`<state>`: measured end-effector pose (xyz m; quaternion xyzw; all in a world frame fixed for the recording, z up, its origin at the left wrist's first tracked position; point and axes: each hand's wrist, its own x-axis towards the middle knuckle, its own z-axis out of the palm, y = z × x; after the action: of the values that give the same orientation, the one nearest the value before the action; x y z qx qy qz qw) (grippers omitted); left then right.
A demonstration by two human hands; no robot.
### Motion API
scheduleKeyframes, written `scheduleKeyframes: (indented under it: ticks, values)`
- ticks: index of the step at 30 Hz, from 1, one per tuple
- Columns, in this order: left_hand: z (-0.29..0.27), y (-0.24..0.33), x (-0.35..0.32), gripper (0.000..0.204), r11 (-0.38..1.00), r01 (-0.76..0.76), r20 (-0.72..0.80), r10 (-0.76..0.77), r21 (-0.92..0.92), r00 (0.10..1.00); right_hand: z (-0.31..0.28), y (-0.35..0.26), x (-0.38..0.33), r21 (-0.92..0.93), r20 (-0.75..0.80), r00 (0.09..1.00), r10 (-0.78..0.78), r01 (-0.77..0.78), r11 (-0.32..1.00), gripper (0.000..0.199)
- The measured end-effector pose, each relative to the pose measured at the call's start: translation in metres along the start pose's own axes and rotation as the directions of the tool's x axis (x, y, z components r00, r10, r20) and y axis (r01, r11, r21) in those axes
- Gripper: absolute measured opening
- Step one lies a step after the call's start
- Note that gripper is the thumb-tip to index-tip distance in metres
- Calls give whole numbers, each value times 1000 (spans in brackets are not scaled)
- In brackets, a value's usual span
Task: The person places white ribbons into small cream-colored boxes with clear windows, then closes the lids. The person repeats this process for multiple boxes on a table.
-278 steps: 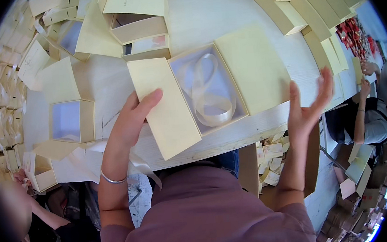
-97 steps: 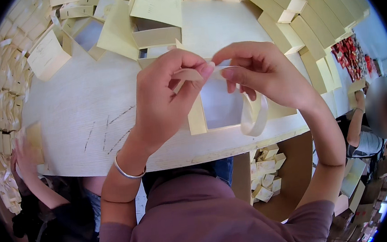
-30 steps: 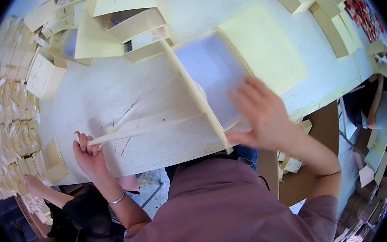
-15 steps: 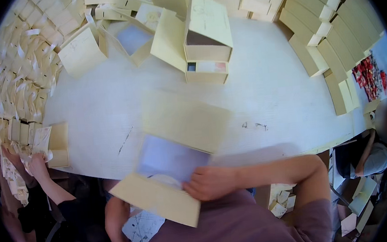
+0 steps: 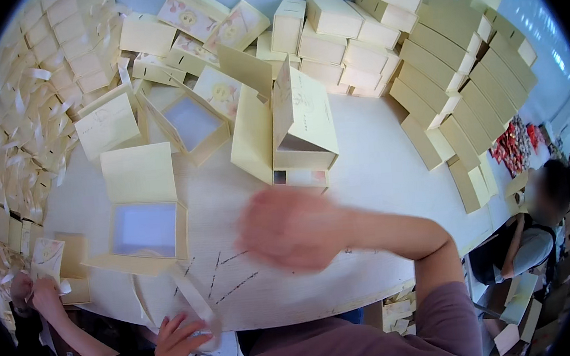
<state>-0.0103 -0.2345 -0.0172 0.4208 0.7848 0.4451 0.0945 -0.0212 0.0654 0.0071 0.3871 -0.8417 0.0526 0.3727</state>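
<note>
A cream box (image 5: 182,229) stands on the left part of the table with its lid raised, its front flap folded down and its lavender inside showing. A pale ribbon (image 5: 192,294) trails from its front over the table edge. Close to the ribbon's lower end, my left hand (image 5: 181,350) has its fingers spread; I see nothing gripped in it. My right hand (image 5: 292,227) is over the middle of the table, just short of two stacked cream boxes (image 5: 306,146), the upper one with its lid ajar. Motion blur hides its fingers.
More open boxes (image 5: 194,125) lie at the back left. Stacked boxes line the back (image 5: 341,46) and right (image 5: 448,78); ribboned boxes (image 5: 13,132) fill the left. A co-worker's hands (image 5: 43,297) work on a box at the left edge; another person (image 5: 536,225) is at the right.
The box my right hand held at the table edge now stands on the table to the left, released. My right hand has moved forward. My view has shifted, showing more of the back.
</note>
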Motion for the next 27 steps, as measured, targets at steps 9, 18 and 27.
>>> scheduleKeyframes:
  ticks: [9, 18, 27]
  values:
    - [126, -54, 36, 2, 994, -4, -154, -13, -110, 988, -30, 239, -31, -558, -61, 612, 788, -676, 482, 50]
    - [119, -55, 40, 2, 976, 115, -188, -151, -187, 971, 49, 328, 23, -627, -104, 192, 976, -775, 86, 80]
    - [123, -55, 38, 3, 975, 83, -219, -129, -208, 967, -112, 251, -10, 436, -142, 285, 948, -842, 318, 59]
